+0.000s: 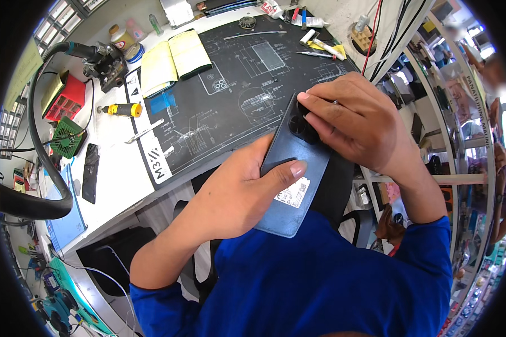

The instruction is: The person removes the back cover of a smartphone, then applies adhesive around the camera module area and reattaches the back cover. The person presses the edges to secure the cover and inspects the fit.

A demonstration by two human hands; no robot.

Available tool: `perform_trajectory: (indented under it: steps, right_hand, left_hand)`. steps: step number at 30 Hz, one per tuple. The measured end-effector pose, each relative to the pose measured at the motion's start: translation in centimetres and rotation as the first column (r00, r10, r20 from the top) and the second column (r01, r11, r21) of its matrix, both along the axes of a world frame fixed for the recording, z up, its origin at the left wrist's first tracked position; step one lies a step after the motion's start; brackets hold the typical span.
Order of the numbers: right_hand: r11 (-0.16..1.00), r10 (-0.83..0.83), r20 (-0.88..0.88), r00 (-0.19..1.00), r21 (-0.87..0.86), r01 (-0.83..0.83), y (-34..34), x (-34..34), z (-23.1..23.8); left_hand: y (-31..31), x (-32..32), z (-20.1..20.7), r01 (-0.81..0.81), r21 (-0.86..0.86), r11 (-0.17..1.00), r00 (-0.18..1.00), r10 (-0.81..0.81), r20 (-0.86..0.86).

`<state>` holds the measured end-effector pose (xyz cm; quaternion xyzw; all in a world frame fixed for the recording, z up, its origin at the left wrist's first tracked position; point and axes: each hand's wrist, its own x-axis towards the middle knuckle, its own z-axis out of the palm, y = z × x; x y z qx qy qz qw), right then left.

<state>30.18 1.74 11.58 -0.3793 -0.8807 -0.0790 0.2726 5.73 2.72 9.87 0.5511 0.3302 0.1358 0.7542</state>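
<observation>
A dark blue smartphone (295, 151) is held back side up, tilted, just past the bench's front edge. My left hand (225, 194) is closed round its lower half, the thumb lying on the back beside a white printed label (293, 192). At the phone's upper end is a dark camera block (301, 128). My right hand (360, 121) is closed there, fingertips pinched together at the top edge and camera block. A small shiny metal bit (335, 102) shows between its fingers; the rest of it is hidden, so its kind cannot be told.
The black printed work mat (230, 112) covers much of the white bench. On it lie an open yellow-paged notebook (177, 62) and tweezers (315, 54). Leftward are a yellow-handled tool (121, 109), another phone (90, 174) and a thick black hose (31, 123). Glass shelves (461, 112) stand right.
</observation>
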Motion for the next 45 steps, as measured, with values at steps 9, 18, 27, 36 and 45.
perform_trajectory:
  steps: [9, 18, 27, 36, 45]
  right_hand:
    - [1.0, 0.004, -0.027, 1.0, 0.0, -0.004, -0.1, 0.7, -0.3]
    - [0.889, -0.253, -0.454, 0.854, -0.458, 0.02, 0.9, 0.7, -2.0]
    - [0.681, -0.497, -0.351, 0.793, -0.724, 0.106, 6.2, 3.4, -11.4]
    - [0.685, -0.597, -0.281, 0.751, -0.666, 0.295, 6.5, 3.1, -12.7]
    - [0.695, -0.66, -0.394, 0.64, -0.644, 0.32, 7.0, 3.9, -12.2]
  left_hand:
    - [0.5, -0.2, 0.7, 0.018, -0.085, 0.996, 0.999, -0.015, 0.037]
    - [0.4, -0.4, -0.1, -0.027, -0.165, 0.986, 0.998, 0.036, 0.055]
    - [-0.6, -2.3, -6.1, -0.227, -0.09, 0.97, 0.974, 0.225, -0.028]
    - [-0.4, -3.1, -7.3, -0.43, -0.192, 0.882, 0.9, 0.435, -0.018]
    - [0.9, -3.2, -7.7, -0.398, -0.194, 0.897, 0.908, 0.415, 0.056]
